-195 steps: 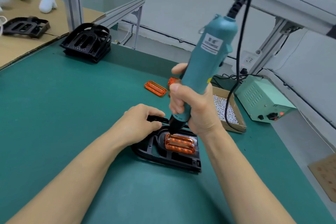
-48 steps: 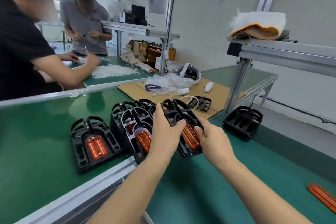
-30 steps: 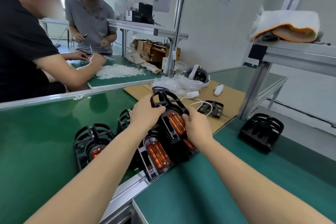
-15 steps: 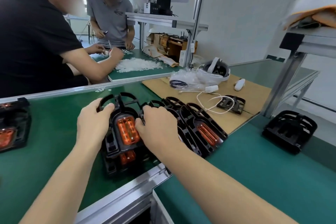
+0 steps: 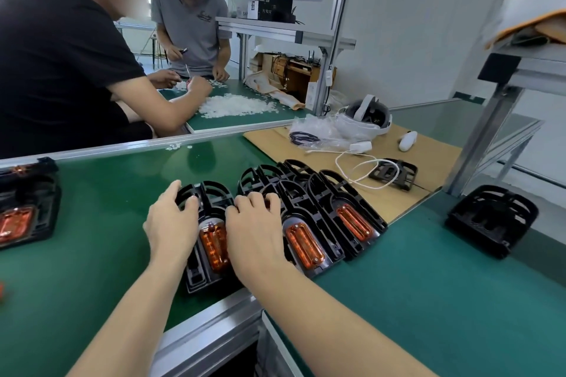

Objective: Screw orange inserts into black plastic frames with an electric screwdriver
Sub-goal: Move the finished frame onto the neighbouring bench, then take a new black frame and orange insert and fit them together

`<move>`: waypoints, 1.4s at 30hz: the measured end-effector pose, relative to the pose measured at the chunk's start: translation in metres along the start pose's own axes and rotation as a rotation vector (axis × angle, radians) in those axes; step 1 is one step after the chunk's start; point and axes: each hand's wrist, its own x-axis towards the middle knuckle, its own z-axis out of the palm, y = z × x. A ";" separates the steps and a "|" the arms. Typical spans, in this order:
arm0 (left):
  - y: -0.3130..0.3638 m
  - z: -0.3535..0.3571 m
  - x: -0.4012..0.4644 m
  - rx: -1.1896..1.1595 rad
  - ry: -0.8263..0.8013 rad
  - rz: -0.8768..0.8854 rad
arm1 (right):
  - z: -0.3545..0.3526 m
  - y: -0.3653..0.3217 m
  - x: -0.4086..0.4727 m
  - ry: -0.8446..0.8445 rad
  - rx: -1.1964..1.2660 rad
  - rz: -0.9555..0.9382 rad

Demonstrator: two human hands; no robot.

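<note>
A black plastic frame (image 5: 211, 197) with an orange insert (image 5: 214, 246) screwed in lies flat on the dark green mat, close to the metal rail. My left hand (image 5: 171, 223) grips its left edge and my right hand (image 5: 254, 229) grips its right edge, fingers curled over the rim. Just right of it, several more finished frames (image 5: 309, 193) lean on one another in a row, their orange inserts (image 5: 306, 243) showing. The electric screwdriver is out of view.
Another finished frame (image 5: 27, 214) lies at the far left. A stack of empty black frames (image 5: 490, 217) stands at right on the teal mat. Cardboard (image 5: 428, 147) behind holds a headset (image 5: 367, 115), white cable and a lone frame. Two people work at the far table.
The frame I held above a stack half a second ago now lies flat on the mat, left of the leaning row. Both hands came down with it and stay on its edges.
</note>
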 end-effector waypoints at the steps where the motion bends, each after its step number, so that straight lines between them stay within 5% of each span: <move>1: 0.000 0.000 0.000 0.042 -0.001 0.010 | 0.001 0.001 -0.001 0.000 0.001 -0.005; 11: 0.013 -0.003 -0.016 0.507 0.045 0.275 | 0.001 0.010 -0.012 0.078 0.080 -0.021; 19: 0.067 0.019 -0.070 0.348 -0.019 0.562 | -0.007 0.090 -0.046 0.200 0.068 0.265; 24: 0.098 0.057 -0.130 0.206 -0.226 0.722 | -0.002 0.169 -0.091 0.173 -0.016 0.515; 33: 0.128 0.159 -0.223 0.295 -0.638 0.747 | -0.012 0.287 -0.173 -0.010 -0.297 0.794; 42: 0.127 0.196 -0.244 0.381 -0.740 0.657 | -0.015 0.332 -0.171 -0.106 -0.414 0.802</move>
